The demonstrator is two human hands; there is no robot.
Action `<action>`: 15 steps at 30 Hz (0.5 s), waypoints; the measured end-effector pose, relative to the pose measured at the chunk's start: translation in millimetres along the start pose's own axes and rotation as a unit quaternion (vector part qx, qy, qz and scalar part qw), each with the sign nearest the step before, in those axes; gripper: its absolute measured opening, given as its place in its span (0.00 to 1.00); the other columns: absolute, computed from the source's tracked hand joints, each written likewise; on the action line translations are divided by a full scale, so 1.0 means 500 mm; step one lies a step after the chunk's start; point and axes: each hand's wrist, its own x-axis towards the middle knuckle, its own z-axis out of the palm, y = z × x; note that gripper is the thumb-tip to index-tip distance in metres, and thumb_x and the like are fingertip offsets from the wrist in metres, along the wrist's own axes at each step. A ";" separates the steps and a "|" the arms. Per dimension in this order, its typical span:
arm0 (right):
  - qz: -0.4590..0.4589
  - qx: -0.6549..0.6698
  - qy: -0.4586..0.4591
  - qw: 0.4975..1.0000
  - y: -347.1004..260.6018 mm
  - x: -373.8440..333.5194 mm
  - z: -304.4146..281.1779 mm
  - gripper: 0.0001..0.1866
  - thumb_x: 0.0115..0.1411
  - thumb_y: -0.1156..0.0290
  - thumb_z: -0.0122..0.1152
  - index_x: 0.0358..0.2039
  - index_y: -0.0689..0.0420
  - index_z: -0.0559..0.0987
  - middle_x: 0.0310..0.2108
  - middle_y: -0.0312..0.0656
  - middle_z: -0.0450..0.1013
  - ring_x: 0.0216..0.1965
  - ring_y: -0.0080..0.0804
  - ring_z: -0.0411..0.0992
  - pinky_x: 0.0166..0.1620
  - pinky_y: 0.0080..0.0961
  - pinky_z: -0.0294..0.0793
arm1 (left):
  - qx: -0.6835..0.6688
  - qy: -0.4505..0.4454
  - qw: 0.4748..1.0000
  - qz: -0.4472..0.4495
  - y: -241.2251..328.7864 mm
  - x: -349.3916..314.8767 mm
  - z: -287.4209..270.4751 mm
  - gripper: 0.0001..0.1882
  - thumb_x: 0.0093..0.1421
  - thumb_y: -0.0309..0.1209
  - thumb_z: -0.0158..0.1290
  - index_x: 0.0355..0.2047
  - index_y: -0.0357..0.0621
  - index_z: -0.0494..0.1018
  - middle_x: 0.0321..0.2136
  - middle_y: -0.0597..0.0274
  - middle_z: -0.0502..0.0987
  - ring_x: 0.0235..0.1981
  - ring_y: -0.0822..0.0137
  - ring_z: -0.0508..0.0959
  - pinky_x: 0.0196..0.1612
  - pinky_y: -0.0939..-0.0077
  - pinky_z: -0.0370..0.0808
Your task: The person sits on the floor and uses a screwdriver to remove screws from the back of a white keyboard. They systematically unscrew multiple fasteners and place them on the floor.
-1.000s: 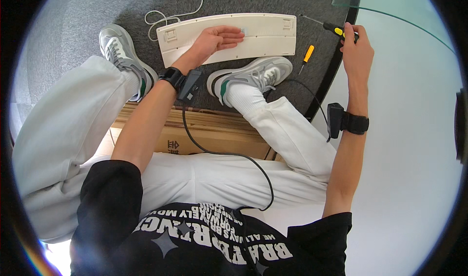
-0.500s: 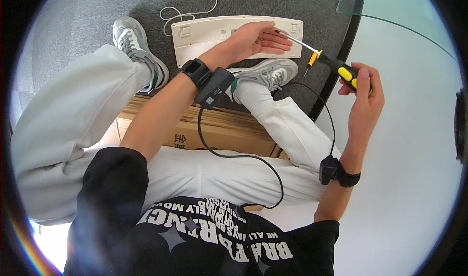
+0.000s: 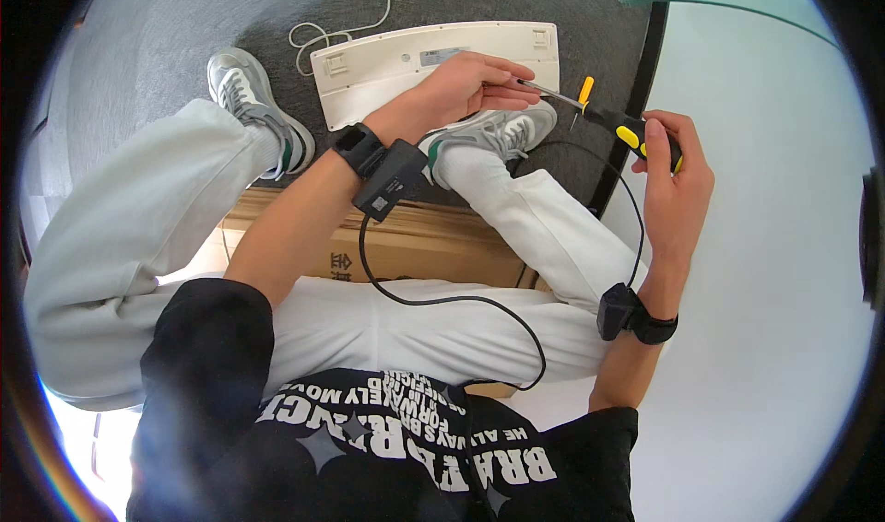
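Right hand [image 3: 678, 167]: fingers clamped on handle of black-and-yellow screwdriver [image 3: 608, 119], shaft pointing left to the left hand's fingertips. Left hand [image 3: 461, 89]: fingers extended, close together, over lower edge of keyboard; can't tell if they touch the screwdriver tip. White keyboard [image 3: 383, 78] lies underside up on grey carpet [image 3: 461, 1]. Small yellow-handled screwdriver [image 3: 585, 90] on carpet, just right of keyboard.

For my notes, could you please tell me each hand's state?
Left hand: open, near the tip of the black-and-yellow screwdriver.
Right hand: closed around that screwdriver's handle.
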 end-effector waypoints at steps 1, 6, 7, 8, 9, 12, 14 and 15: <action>0.009 0.013 0.007 1.000 0.005 0.001 -0.002 0.12 0.69 0.64 0.56 0.41 0.61 0.79 0.29 0.39 0.77 0.25 0.23 0.74 0.29 0.19 0.72 | 0.001 0.000 1.000 -0.004 -0.004 0.002 -0.003 0.21 0.70 0.25 0.38 0.58 0.19 0.64 0.54 0.34 0.72 0.55 0.52 0.78 0.59 0.68 0.77; 0.034 0.004 0.025 0.999 0.044 0.025 -0.004 0.13 0.68 0.63 0.57 0.41 0.61 0.79 0.29 0.41 0.77 0.26 0.24 0.75 0.30 0.20 0.72 | -0.016 0.043 0.998 -0.046 -0.019 0.016 -0.033 0.23 0.64 0.19 0.36 0.58 0.19 0.63 0.54 0.35 0.72 0.54 0.53 0.78 0.59 0.69 0.78; 0.038 -0.006 0.022 0.999 0.056 0.036 -0.001 0.13 0.68 0.63 0.58 0.42 0.60 0.79 0.29 0.42 0.78 0.26 0.25 0.75 0.31 0.21 0.73 | -0.013 0.049 0.998 -0.048 -0.023 0.019 -0.041 0.23 0.66 0.20 0.36 0.58 0.19 0.63 0.54 0.35 0.72 0.54 0.53 0.78 0.59 0.69 0.78; 0.027 -0.006 0.016 0.999 0.069 0.050 0.004 0.13 0.68 0.62 0.58 0.42 0.60 0.79 0.30 0.43 0.78 0.26 0.26 0.75 0.31 0.22 0.73 | -0.010 0.056 0.997 -0.050 -0.027 0.022 -0.051 0.22 0.67 0.21 0.36 0.58 0.19 0.63 0.54 0.36 0.73 0.54 0.53 0.78 0.59 0.69 0.78; 0.020 -0.033 0.016 0.999 0.084 0.068 0.011 0.13 0.68 0.62 0.58 0.42 0.60 0.79 0.30 0.44 0.79 0.26 0.28 0.75 0.31 0.24 0.73 | -0.007 0.065 0.997 -0.052 -0.033 0.025 -0.060 0.21 0.68 0.21 0.36 0.58 0.20 0.64 0.54 0.36 0.73 0.54 0.54 0.78 0.58 0.69 0.78; -0.019 -0.084 0.005 0.996 0.128 0.120 0.037 0.14 0.67 0.61 0.59 0.42 0.59 0.79 0.31 0.46 0.79 0.25 0.35 0.76 0.32 0.29 0.73 | 0.034 0.071 0.996 -0.042 -0.053 0.032 -0.089 0.20 0.71 0.24 0.36 0.58 0.21 0.64 0.54 0.37 0.73 0.54 0.55 0.78 0.58 0.70 0.78; -0.001 -0.109 -0.013 0.994 0.153 0.147 0.054 0.14 0.67 0.60 0.59 0.42 0.59 0.79 0.32 0.48 0.80 0.25 0.40 0.76 0.32 0.33 0.72 | 0.054 0.084 0.993 -0.063 -0.064 0.032 -0.109 0.20 0.73 0.25 0.36 0.59 0.23 0.64 0.53 0.38 0.74 0.53 0.55 0.78 0.58 0.70 0.78; 0.018 -0.100 -0.017 0.995 0.162 0.155 0.063 0.14 0.67 0.60 0.59 0.41 0.59 0.79 0.32 0.48 0.80 0.26 0.41 0.76 0.32 0.34 0.72 | 0.066 0.088 0.991 -0.073 -0.067 0.031 -0.119 0.20 0.72 0.24 0.37 0.59 0.23 0.64 0.53 0.38 0.74 0.53 0.55 0.78 0.58 0.70 0.78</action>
